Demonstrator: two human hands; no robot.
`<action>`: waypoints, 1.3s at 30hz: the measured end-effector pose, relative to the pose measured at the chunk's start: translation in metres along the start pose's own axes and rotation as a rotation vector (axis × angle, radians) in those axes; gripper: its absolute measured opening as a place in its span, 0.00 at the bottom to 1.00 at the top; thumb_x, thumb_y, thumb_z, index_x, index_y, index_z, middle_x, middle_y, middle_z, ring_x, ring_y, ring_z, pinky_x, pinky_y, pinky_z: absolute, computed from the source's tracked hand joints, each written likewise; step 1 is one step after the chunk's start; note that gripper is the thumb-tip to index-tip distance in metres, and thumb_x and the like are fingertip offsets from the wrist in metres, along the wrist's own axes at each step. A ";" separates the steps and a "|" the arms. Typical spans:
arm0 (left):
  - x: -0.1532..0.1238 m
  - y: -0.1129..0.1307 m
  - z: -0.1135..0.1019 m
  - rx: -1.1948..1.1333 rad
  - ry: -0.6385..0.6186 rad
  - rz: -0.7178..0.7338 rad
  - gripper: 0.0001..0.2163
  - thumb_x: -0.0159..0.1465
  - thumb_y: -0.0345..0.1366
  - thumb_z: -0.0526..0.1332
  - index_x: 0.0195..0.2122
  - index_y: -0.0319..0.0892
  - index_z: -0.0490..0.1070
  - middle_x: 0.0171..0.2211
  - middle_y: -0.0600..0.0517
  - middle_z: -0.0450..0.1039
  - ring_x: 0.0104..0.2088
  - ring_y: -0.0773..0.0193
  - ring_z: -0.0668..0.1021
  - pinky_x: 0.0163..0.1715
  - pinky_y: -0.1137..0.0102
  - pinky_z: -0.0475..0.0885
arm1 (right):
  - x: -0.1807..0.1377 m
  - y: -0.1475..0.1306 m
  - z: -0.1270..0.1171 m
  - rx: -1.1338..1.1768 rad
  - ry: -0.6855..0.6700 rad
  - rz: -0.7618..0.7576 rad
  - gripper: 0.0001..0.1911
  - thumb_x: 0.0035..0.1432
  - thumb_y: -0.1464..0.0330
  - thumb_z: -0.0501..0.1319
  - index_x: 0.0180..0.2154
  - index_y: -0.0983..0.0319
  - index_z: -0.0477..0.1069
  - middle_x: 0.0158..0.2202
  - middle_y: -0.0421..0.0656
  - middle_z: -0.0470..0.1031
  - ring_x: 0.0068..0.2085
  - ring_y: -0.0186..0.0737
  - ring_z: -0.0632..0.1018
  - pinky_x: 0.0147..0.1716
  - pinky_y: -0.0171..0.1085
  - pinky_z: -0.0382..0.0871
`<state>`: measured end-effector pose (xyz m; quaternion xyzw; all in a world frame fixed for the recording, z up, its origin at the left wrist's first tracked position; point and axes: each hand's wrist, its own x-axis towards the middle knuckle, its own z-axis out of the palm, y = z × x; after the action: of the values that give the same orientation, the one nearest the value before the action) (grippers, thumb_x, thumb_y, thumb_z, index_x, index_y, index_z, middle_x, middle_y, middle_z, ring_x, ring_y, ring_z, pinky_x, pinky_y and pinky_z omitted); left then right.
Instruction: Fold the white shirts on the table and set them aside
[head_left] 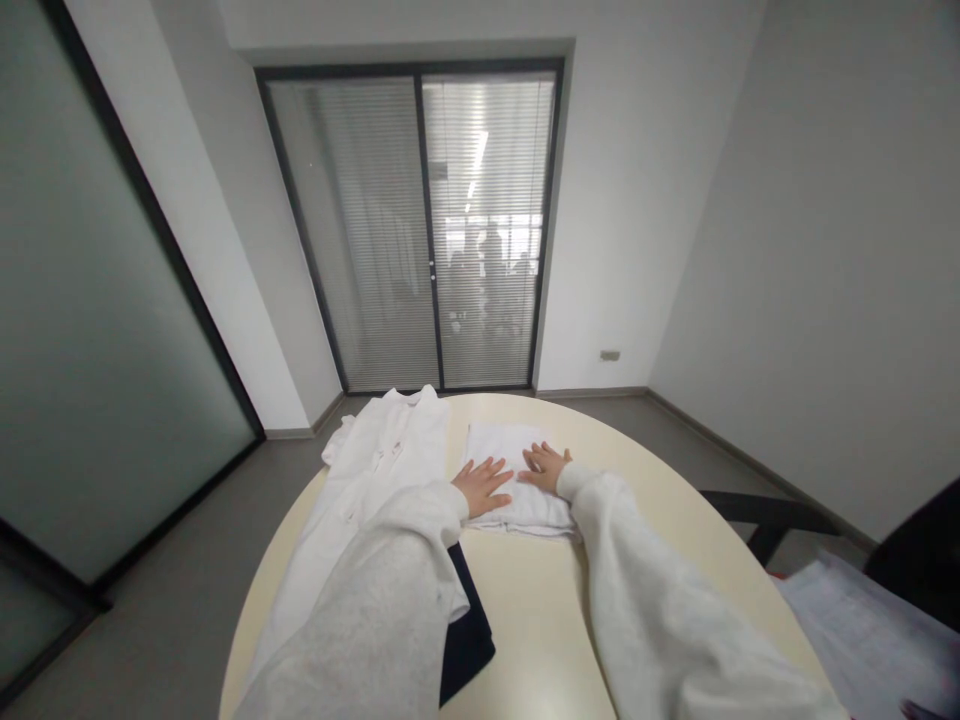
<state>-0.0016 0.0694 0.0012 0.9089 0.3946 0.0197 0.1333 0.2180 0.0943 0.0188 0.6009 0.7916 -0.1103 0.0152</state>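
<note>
A folded white garment [495, 440] lies flat on the round cream table [540, 620]. Both palms press down on it. My left hand [484, 487] rests on its left part with the fingers spread. On its right part lies my right hand [544, 466], fingers also apart and pointing left. Neither hand grips anything. To the left, a white button-front shirt [382, 445] is laid out lengthwise, partly covered by my left sleeve. A dark navy cloth [466, 640] shows from under that same sleeve.
At the right, beside the table, are a dark chair [772, 512] and a pale, light-coloured sheet or cloth [862, 625]. Glass doors with blinds [427, 230] stand beyond the table. A frosted glass panel [97, 330] is on the left.
</note>
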 end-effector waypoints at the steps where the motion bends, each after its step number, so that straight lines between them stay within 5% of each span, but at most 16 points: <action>1: 0.000 0.000 -0.001 0.009 0.001 -0.024 0.28 0.62 0.57 0.39 0.62 0.56 0.40 0.64 0.57 0.32 0.63 0.57 0.39 0.57 0.49 0.37 | -0.009 -0.004 0.001 -0.005 -0.024 -0.054 0.40 0.52 0.44 0.46 0.60 0.57 0.49 0.64 0.48 0.43 0.63 0.54 0.44 0.53 0.65 0.33; 7: -0.003 0.004 -0.005 0.019 0.030 -0.148 0.31 0.61 0.57 0.39 0.63 0.52 0.38 0.64 0.54 0.32 0.63 0.55 0.40 0.57 0.49 0.40 | -0.046 -0.018 0.027 -0.050 0.047 -0.196 0.42 0.54 0.44 0.40 0.62 0.62 0.40 0.64 0.46 0.33 0.63 0.49 0.37 0.57 0.57 0.31; 12: -0.006 0.015 -0.014 0.095 0.289 -0.119 0.31 0.62 0.55 0.42 0.63 0.52 0.33 0.64 0.54 0.25 0.62 0.52 0.33 0.55 0.44 0.40 | -0.051 -0.013 0.037 -0.051 0.091 -0.237 0.42 0.54 0.44 0.39 0.62 0.61 0.39 0.64 0.45 0.31 0.63 0.50 0.35 0.56 0.59 0.28; 17: -0.004 0.016 -0.008 0.066 0.019 0.019 0.29 0.62 0.56 0.40 0.63 0.54 0.36 0.64 0.55 0.31 0.63 0.53 0.36 0.54 0.41 0.36 | -0.040 -0.003 0.015 0.075 -0.002 -0.235 0.42 0.46 0.47 0.56 0.59 0.58 0.52 0.63 0.47 0.45 0.62 0.54 0.46 0.56 0.60 0.39; 20: -0.004 0.015 -0.004 0.043 -0.003 0.033 0.30 0.62 0.56 0.41 0.63 0.54 0.36 0.64 0.54 0.31 0.63 0.53 0.36 0.54 0.41 0.35 | -0.027 -0.006 0.002 0.130 0.053 -0.165 0.32 0.53 0.52 0.52 0.56 0.60 0.59 0.60 0.49 0.55 0.60 0.52 0.55 0.56 0.57 0.42; 25: 0.001 0.011 -0.006 -0.042 0.024 0.008 0.30 0.60 0.57 0.46 0.61 0.56 0.43 0.64 0.56 0.36 0.63 0.52 0.40 0.54 0.42 0.35 | -0.015 -0.023 0.018 -0.006 0.262 -0.179 0.32 0.59 0.55 0.44 0.61 0.62 0.48 0.64 0.46 0.42 0.63 0.48 0.43 0.58 0.55 0.35; 29: 0.006 -0.005 -0.010 -0.124 0.187 -0.171 0.24 0.64 0.50 0.43 0.58 0.48 0.57 0.62 0.52 0.47 0.62 0.58 0.49 0.58 0.56 0.46 | -0.016 -0.021 0.035 -0.092 0.205 -0.225 0.32 0.59 0.53 0.40 0.62 0.59 0.43 0.64 0.43 0.41 0.63 0.47 0.41 0.57 0.54 0.29; 32: 0.008 -0.021 -0.005 -0.027 0.300 -0.364 0.27 0.63 0.51 0.44 0.60 0.43 0.53 0.63 0.46 0.43 0.62 0.53 0.45 0.57 0.55 0.47 | -0.015 -0.013 0.035 -0.083 0.195 -0.253 0.32 0.59 0.52 0.42 0.62 0.56 0.44 0.64 0.42 0.41 0.63 0.45 0.42 0.58 0.52 0.32; 36: 0.008 -0.030 0.004 0.101 0.279 -0.556 0.35 0.60 0.55 0.47 0.61 0.34 0.49 0.61 0.36 0.47 0.62 0.45 0.46 0.56 0.53 0.45 | -0.009 -0.005 0.028 -0.022 0.347 0.047 0.35 0.54 0.51 0.49 0.60 0.60 0.51 0.63 0.49 0.44 0.62 0.50 0.46 0.55 0.52 0.44; 39: 0.010 -0.029 0.004 0.105 0.291 -0.567 0.33 0.59 0.52 0.49 0.60 0.33 0.51 0.58 0.35 0.55 0.60 0.46 0.53 0.56 0.54 0.48 | -0.003 0.001 0.027 0.049 0.412 0.282 0.35 0.54 0.53 0.51 0.58 0.67 0.54 0.59 0.56 0.55 0.59 0.56 0.55 0.51 0.54 0.50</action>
<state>-0.0147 0.0943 -0.0104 0.7562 0.6473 0.0912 0.0284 0.2167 0.0866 -0.0077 0.7152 0.6835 -0.0015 -0.1456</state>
